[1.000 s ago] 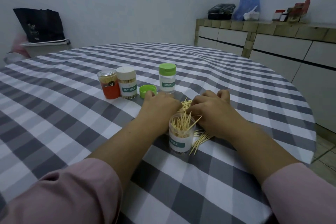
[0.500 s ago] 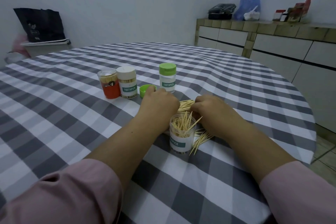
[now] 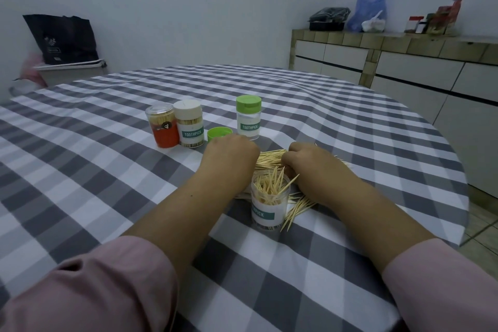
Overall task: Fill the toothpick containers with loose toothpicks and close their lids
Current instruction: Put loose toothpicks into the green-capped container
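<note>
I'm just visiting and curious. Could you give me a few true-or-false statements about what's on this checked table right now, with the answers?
1. The container nearest the person has no lid on. True.
2. The loose green lid lies beside the right hand. False: it lies by the left hand.
3. Four containers stand on the table. True.
4. The red-labelled container has a green lid. False: its lid is clear; the green-lidded container stands farther right.
5. Loose toothpicks lie between the hands. True.
</note>
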